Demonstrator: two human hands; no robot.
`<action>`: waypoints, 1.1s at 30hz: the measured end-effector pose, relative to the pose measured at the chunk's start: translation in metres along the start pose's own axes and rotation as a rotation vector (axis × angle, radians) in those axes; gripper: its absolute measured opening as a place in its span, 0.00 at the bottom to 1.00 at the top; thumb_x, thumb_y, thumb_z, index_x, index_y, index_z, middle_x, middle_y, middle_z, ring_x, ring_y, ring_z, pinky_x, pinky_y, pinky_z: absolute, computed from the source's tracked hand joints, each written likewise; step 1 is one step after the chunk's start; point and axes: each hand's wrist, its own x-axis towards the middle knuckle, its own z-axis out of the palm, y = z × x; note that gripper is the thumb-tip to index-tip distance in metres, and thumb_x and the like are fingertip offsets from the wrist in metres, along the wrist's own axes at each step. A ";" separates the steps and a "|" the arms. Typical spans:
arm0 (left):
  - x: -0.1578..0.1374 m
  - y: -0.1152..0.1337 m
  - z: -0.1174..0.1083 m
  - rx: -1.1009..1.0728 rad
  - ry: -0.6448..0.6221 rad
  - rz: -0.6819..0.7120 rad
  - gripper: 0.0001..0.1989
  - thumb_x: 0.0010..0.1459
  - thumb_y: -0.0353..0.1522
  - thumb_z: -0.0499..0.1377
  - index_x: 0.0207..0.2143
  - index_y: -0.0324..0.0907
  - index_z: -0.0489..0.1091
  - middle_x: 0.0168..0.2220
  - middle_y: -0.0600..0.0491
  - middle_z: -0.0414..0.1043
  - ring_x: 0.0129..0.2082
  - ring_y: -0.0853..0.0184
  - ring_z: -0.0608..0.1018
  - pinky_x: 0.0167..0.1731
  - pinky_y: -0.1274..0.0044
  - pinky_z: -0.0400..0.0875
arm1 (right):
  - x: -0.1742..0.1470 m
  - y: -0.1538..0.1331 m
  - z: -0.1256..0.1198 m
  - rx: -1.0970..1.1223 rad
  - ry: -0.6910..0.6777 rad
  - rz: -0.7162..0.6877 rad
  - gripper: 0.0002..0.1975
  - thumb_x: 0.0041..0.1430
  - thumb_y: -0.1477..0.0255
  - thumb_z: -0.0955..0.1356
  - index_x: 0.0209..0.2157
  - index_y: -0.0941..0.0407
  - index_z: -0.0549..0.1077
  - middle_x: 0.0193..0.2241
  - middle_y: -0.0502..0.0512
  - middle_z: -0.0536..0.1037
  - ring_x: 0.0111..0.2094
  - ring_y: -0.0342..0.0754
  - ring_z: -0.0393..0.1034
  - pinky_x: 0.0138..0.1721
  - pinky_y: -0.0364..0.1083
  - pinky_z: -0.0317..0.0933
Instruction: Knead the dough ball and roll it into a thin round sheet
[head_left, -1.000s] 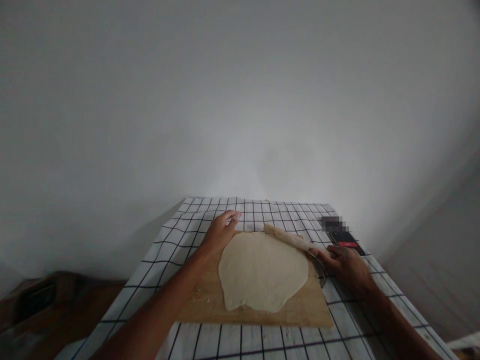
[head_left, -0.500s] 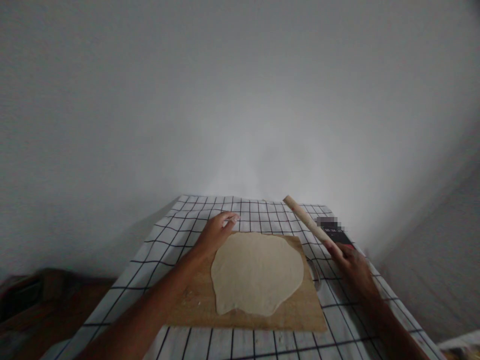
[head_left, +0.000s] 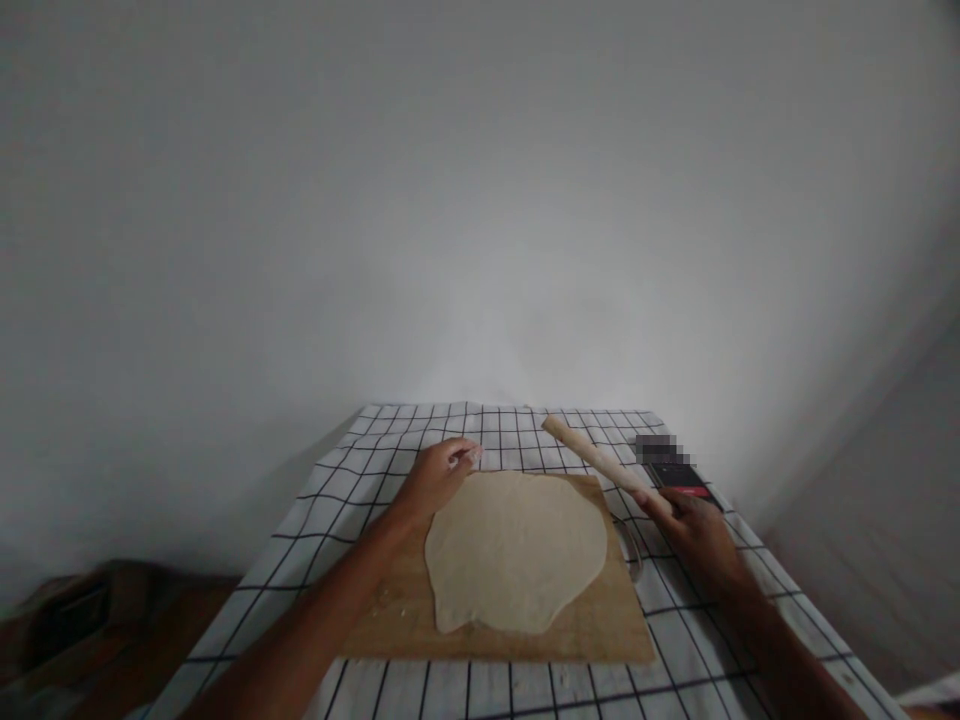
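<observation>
A flat, uneven sheet of rolled dough (head_left: 517,550) lies on a wooden board (head_left: 600,640). At the far left edge of the dough is my left hand (head_left: 442,472), thumb and fingers drawn together in a pinch. Its fingertips look whitened; what they hold, if anything, I cannot make out. My right hand (head_left: 697,525) grips one end of a pale wooden rolling pin (head_left: 596,458) to the right of the board. The pin slants up and leftward, its free end beyond the board's far right corner, apart from the dough.
A checked cloth (head_left: 405,425) covers the table. At the right edge lies a dark phone-like device (head_left: 679,478), partly blurred out. A thin rounded object (head_left: 632,550) sits beside the board's right edge. The wall (head_left: 480,250) rises behind the table.
The rolling pin's free end has swung left and a little lower, with my right hand moving slightly left. My left fingers have curled closer together.
</observation>
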 end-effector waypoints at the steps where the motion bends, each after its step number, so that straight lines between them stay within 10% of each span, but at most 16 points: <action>1: 0.000 0.001 0.000 0.013 -0.008 0.003 0.19 0.63 0.44 0.53 0.39 0.42 0.77 0.40 0.51 0.81 0.40 0.60 0.80 0.41 0.73 0.72 | 0.000 0.001 0.001 -0.010 0.004 0.000 0.29 0.61 0.43 0.62 0.22 0.54 0.69 0.17 0.46 0.63 0.21 0.43 0.59 0.23 0.43 0.47; 9: 0.002 -0.004 -0.001 0.126 0.020 0.017 0.16 0.60 0.41 0.54 0.41 0.44 0.78 0.40 0.50 0.81 0.41 0.59 0.80 0.40 0.71 0.72 | 0.005 0.000 0.011 -0.205 -0.025 0.001 0.23 0.63 0.47 0.62 0.33 0.53 0.72 0.23 0.52 0.76 0.26 0.50 0.71 0.25 0.44 0.51; 22: -0.005 0.005 0.003 0.204 -0.063 0.177 0.14 0.64 0.36 0.53 0.41 0.45 0.78 0.44 0.48 0.78 0.45 0.60 0.77 0.46 0.71 0.69 | 0.079 -0.084 0.051 -0.120 -0.230 -0.469 0.11 0.66 0.68 0.66 0.48 0.54 0.75 0.43 0.57 0.77 0.44 0.49 0.72 0.46 0.45 0.63; 33: -0.014 0.016 0.005 0.296 -0.148 0.203 0.14 0.61 0.31 0.55 0.45 0.52 0.77 0.49 0.51 0.74 0.50 0.58 0.74 0.50 0.68 0.68 | 0.042 -0.084 0.046 -0.023 -0.202 -0.469 0.13 0.69 0.71 0.62 0.48 0.51 0.76 0.41 0.55 0.75 0.43 0.49 0.71 0.45 0.46 0.64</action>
